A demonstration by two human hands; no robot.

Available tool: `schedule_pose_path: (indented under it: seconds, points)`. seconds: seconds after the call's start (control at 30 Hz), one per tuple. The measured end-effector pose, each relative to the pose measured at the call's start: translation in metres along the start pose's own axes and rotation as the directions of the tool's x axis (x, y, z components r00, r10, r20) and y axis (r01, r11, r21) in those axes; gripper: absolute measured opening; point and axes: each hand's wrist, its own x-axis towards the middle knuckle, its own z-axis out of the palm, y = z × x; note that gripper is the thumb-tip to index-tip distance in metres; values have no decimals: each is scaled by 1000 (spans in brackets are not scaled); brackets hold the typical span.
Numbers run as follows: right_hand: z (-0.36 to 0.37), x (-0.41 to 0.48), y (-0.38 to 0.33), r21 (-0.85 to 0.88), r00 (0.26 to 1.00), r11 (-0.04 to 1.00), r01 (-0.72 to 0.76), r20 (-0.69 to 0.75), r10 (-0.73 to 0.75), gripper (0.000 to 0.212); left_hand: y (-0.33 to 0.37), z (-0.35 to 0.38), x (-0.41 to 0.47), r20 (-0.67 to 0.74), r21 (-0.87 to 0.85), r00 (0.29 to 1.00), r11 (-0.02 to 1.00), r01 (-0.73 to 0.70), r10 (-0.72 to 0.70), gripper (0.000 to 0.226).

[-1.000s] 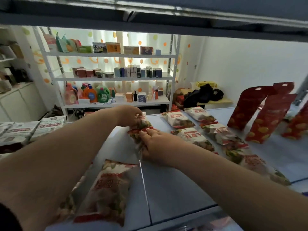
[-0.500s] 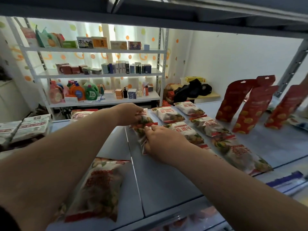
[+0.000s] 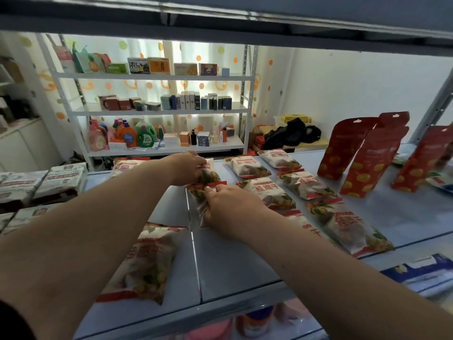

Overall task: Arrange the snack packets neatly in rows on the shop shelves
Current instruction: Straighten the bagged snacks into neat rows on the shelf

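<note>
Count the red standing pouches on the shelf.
4. Three pouches lean together right of the flat packets: front-left, front-right, one mostly behind; a fourth stands farther right. More may hide at the right edge.

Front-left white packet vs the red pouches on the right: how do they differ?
Colour: the white packet has red end strips and a fruit print; the red pouches carry orange spots.
Pose: the packet lies flat; the pouches stand, leaning.
Shape: the packet is a puffy pillow; the pouches are tall and flat with a hang slot on top.
Shared: both sit on the same shelf.
</note>
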Motion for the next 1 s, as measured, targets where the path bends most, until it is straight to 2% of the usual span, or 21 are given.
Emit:
schedule_pose_path:
  seconds: [0.07, 0.1, 0.17, 0.27, 0.33, 0.47, 0.57, 0.63, 0.9, 1.0]
  points:
    - [-4, -5, -3, -2, 998, 1000, 13, -58, -13, 48, -1, -1, -5, -1, 0, 1000, 1000, -14, 14, 51]
    - [-5, -8, -6, 4, 990, 999, 47, -136, -46, 48, -2, -3, -8, -10, -29, 1000, 1000, -13, 13, 52]
    - [-7, -19, -21, 86, 948, 979, 185, -277, -155, 49, -9, -7, -17, -43, -90, 999, 996, -16, 12, 52]
    - [1, -41, -58, 218, 914, 905, 365, -267, -304, 50, -22, -8, -37, -75, -109, 997, 994, -20, 12, 45]
    - [12, -53, -78, 206, 905, 891, 404, -231, -356, 51, -27, -7, -54, -73, -106, 997, 994, 1, -9, 44]
    - [23, -69, -88, 157, 917, 914, 375, -211, -339, 51, -20, -10, -82, -66, -83, 997, 996, 38, -44, 42]
    - [23, -82, -74, 114, 915, 923, 368, -222, -338, 49, -3, -13, -103, -86, 30, 991, 994, 103, -100, 40]
    - [22, -92, -61, 112, 909, 919, 379, -228, -348, 47, 11, -14, -120, -82, 44, 988, 990, 134, -130, 40]
    - [25, -135, -19, 309, 953, 910, 274, -217, -213, 46, 66, 2, -186, -63, -126, 963, 959, 252, -261, 39]
    - [27, -143, -9, 278, 958, 928, 248, -212, -192, 49, 87, 22, -199, -165, -255, 944, 937, 238, -285, 41]
